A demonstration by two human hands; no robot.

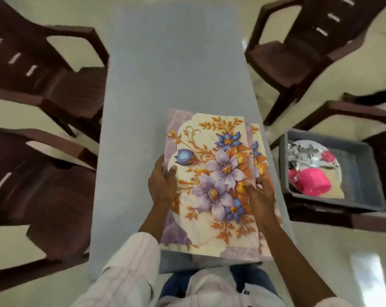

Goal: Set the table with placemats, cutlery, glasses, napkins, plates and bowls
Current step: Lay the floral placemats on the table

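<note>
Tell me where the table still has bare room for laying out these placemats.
The far half of the table, between the two far chairs, is bare. A bare strip also runs down the left edge, beside the left hand. The near right is crowded: the placemats are stacked there under both hands, the right hand at their right edge. The bin sits off the table.

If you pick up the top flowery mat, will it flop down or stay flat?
Probably it bends a little: the top placemat looks thin, yet lies flat with crisp edges. Likely slippery, since the stack's mats sit fanned apart. The left hand and right hand both steady it.
</note>
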